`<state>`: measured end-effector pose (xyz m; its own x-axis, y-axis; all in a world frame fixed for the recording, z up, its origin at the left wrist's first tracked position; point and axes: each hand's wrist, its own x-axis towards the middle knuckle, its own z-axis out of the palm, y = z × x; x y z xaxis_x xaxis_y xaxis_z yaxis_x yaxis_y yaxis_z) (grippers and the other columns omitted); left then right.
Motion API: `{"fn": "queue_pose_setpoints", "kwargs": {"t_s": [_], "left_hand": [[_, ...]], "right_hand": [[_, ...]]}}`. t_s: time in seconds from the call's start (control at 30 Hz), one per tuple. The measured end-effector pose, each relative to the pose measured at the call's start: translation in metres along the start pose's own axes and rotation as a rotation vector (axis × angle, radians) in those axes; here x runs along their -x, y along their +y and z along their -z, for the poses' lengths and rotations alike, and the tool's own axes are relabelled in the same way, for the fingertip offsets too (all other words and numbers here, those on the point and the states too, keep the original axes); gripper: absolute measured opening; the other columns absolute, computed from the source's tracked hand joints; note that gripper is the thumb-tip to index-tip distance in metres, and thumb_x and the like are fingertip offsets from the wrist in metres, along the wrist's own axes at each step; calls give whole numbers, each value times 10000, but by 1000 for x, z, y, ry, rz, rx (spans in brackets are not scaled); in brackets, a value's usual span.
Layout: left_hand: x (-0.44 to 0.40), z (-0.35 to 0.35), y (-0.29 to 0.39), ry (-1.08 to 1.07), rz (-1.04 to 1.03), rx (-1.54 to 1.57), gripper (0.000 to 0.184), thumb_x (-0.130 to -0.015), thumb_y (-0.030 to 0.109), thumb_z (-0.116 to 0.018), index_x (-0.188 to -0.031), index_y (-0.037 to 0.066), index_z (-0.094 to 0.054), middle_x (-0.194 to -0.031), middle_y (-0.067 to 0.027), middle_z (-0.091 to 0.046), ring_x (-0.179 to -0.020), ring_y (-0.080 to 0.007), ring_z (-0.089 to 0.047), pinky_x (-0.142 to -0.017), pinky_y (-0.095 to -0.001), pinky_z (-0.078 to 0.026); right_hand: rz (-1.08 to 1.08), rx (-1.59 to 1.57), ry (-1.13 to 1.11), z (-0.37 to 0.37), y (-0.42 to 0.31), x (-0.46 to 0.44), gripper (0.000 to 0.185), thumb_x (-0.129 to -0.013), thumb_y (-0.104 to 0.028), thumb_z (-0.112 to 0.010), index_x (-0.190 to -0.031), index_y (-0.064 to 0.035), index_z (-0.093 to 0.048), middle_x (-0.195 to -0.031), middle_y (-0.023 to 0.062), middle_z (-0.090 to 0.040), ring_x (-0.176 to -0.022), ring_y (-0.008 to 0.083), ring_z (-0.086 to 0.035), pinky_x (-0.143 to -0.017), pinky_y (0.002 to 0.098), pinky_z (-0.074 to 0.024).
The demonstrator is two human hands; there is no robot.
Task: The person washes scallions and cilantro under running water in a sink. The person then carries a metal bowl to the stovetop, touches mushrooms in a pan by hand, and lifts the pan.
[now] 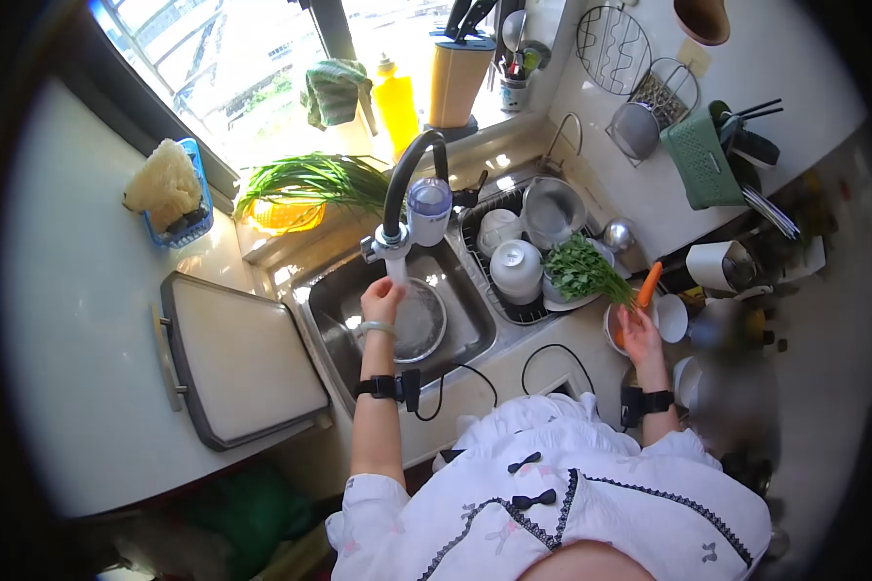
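My left hand (383,299) is at the faucet (393,230) over the sink, its fingers closed together by the stream of water; whether anything is in them is too small to tell. Below it a round metal basin (419,324) lies in the sink (470,320). On the right, my right hand (638,334) touches the stems of a bunch of leafy greens (579,268), fingers partly spread, and its grip is unclear. Beside that hand an orange carrot (650,284) stands up from a bowl (610,326). The leaves rest against the dish rack.
White bowls (515,269) and a glass pot (553,211) fill the dish rack. Green onions (310,184) lie on a yellow basket (284,215) behind the sink. A cutting board (247,358) lies left. A yellow bottle (394,107) and knife block (458,82) stand behind.
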<state>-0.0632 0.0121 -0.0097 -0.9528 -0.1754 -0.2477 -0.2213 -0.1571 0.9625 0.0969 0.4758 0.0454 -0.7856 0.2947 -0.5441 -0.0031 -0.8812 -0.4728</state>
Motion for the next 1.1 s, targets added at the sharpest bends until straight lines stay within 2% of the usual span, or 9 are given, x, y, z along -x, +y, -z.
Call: {"fn": "queue_pose_setpoints", "kwargs": {"t_s": [0.17,0.23,0.3,0.37,0.5,0.53,0.7,0.83,1.1], "left_hand": [[-3,53,-55,192,-105,-92,239,-720,46,-589,-956,13,-559,-830,-46,-601,-699,-113,-560,-616,-215,-445],[9,76,-67,313,76,-187,274,-718,41,-589,-977,-19,-526,-888,-104,-590,-787,-145,-572,-703,-235,-453],[13,93,-94,593,611,-23,308,-702,99,-598,-978,-18,-529,-878,-142,-584,-832,-195,-560,-699,-290,-440],[18,103,-135,652,853,-2,315,-733,199,-542,-1009,49,-524,-917,-125,-536,-712,-249,-559,-619,-338,-455],[47,60,-112,561,1102,244,396,-789,203,-439,-1135,19,-378,-1172,-165,-369,-1025,-329,-436,-847,-503,-336],[36,74,-189,538,1153,329,343,-788,186,-435,-1055,-29,-429,-1055,-195,-478,-924,-344,-501,-752,-546,-392],[36,52,-191,529,1013,136,269,-805,33,-359,-1054,-60,-402,-815,-199,-556,-644,-309,-598,-454,-360,-542],[30,62,-157,406,802,66,351,-742,-39,-392,-1088,-86,-354,-860,-249,-538,-571,-311,-594,-404,-343,-536],[30,55,-128,466,777,16,332,-755,-9,-444,-1073,-43,-355,-801,-200,-538,-520,-288,-583,-339,-327,-507]], "right_hand": [[-261,-206,197,-21,14,12,271,-778,-47,-492,-1025,55,-449,-944,104,-530,-944,209,-499,-759,265,-470],[-158,40,146,-30,28,10,271,-781,-70,-496,-1037,11,-458,-900,68,-532,-859,164,-511,-691,265,-461],[-183,141,46,-54,45,12,265,-785,-80,-498,-1040,-18,-464,-886,50,-530,-821,141,-506,-668,254,-444],[-204,247,-67,-84,66,5,260,-788,-90,-500,-1043,-47,-470,-871,32,-529,-784,118,-502,-645,243,-428],[-313,564,-240,-148,111,-16,252,-801,-115,-506,-1048,-83,-468,-877,13,-526,-761,99,-497,-649,226,-409],[-336,651,-279,-166,120,-25,257,-803,-121,-508,-1052,-79,-460,-882,13,-523,-753,97,-496,-649,222,-403],[-288,765,-377,-220,146,-76,276,-797,-113,-518,-1056,-66,-437,-940,27,-497,-778,104,-494,-674,226,-398],[303,956,-402,-229,165,-156,524,-774,-69,-531,-1235,-20,-287,-1092,102,-438,-951,192,-464,-821,297,-371],[112,1002,-440,-283,191,-192,742,-704,40,-508,-1306,12,-75,-1344,183,-175,-1194,209,-280,-943,276,-264]]}}
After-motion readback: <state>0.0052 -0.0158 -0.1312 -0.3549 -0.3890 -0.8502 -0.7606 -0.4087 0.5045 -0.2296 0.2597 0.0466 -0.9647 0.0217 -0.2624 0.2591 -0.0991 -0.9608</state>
